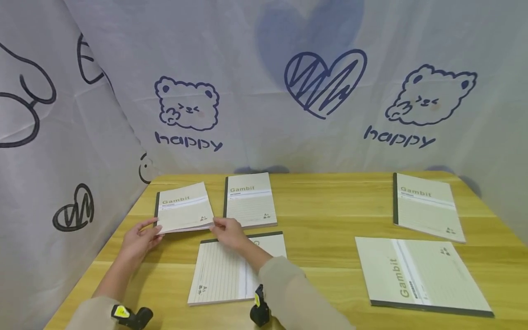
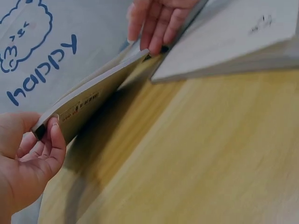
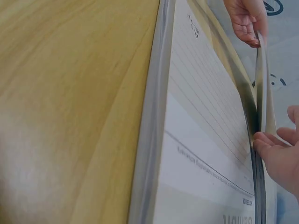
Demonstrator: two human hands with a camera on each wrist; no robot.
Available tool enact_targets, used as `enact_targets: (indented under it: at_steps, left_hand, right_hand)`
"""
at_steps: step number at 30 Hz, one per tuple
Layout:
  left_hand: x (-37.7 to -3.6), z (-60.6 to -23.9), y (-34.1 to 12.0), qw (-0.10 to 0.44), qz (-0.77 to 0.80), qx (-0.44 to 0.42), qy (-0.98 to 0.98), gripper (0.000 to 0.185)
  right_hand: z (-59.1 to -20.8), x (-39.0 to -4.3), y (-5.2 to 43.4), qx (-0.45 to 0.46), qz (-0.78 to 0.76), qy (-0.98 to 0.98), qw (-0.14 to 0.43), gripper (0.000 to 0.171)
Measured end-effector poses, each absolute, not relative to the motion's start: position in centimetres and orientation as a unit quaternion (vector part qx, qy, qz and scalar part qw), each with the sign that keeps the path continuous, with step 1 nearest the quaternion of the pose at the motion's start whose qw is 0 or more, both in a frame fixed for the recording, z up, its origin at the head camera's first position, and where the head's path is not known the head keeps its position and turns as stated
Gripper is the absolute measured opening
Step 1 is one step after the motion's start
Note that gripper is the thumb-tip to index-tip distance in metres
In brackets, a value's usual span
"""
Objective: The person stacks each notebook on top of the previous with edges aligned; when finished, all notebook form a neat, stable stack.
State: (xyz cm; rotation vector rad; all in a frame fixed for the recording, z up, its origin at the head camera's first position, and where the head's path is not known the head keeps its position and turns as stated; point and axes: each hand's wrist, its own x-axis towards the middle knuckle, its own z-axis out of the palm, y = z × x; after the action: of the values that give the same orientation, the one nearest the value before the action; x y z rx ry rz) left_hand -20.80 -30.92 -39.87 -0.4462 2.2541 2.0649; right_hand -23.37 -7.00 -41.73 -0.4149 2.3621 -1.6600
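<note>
Left hand (image 1: 138,238): fingers and thumb curled round the near left corner of a small Gambit notebook (image 1: 184,207); the left wrist view shows the thumb on top and the fingers (image 2: 51,149) beneath the corner, so the hand grips the book. Right hand (image 1: 228,233): fingertips pinch the near right corner of the same notebook, the forearm in a beige sleeve (image 1: 297,293) crossing a second book. The notebook is held between the two hands at the left part of the wooden table (image 1: 330,215), its near edge lifted off the surface and its cover tilted toward the onlooker; whether the far edge rests on the wood cannot be told from these views.

Directly under the right forearm lies a lined Gambit notebook (image 1: 222,275), flat, with its dark spine turned away from the person. Just beyond the right hand, beside the held book, a third Gambit notebook (image 1: 249,199) lies flat and upright to the viewer. Well apart, on the right half of the table, two larger Gambit notebooks lie flat: one at the far right (image 1: 426,206), one nearer and turned sideways (image 1: 418,275).

Behind and to the left hangs a pale cloth backdrop (image 1: 264,82) printed with bears, hearts and the word "happy". Black-and-yellow wrist camera mounts (image 1: 131,315) show at the lower edge.
</note>
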Motion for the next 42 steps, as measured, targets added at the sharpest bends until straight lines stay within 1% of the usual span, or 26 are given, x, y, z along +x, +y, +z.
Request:
enact_targets:
  at_steps: [4,6,10,13,18,22,27,33,42]
  left_hand:
    - [-20.3,-39.3,-30.7,0.024,0.726,-0.131,0.675,0.024]
    - [-20.0,-39.0,-30.5,0.015,0.752,-0.124,0.647,0.018]
    - [-19.5,-38.5,-30.0,0.001,0.787,-0.115,0.606,0.018]
    - [-19.4,-38.4,-29.5,-0.010,0.803,-0.121,0.583,0.019]
    - [-19.1,-38.5,-28.8,-0.036,0.811,-0.126,0.571,0.018]
    - [-18.7,-38.6,-28.3,-0.055,0.821,-0.106,0.559,0.017]
    - [-18.2,-38.7,-27.8,-0.058,0.829,-0.077,0.550,0.017]
    - [-17.6,-38.9,-27.1,-0.063,0.843,-0.050,0.532,0.020]
    - [-17.1,-38.6,-26.3,-0.067,0.831,0.014,0.552,0.024]
  right_hand:
    - [-41.7,-23.1,-6.9,-0.121,-0.566,0.809,0.101,0.037]
    - [-41.6,-23.0,-6.9,-0.115,-0.577,0.802,0.105,0.035]
    - [-41.5,-22.8,-7.2,-0.086,-0.655,0.737,0.141,0.034]
    - [-41.5,-22.7,-7.5,-0.068,-0.697,0.696,0.155,0.034]
    - [-41.4,-22.7,-7.4,-0.067,-0.706,0.691,0.141,0.031]
    - [-41.3,-22.9,-7.0,-0.060,-0.717,0.682,0.130,0.027]
    - [-41.1,-23.1,-6.3,-0.063,-0.716,0.682,0.137,0.024]
    - [-40.9,-23.2,-5.3,-0.079,-0.695,0.700,0.141,0.023]
    - [-40.6,-23.0,-3.5,-0.105,-0.665,0.726,0.139,0.027]
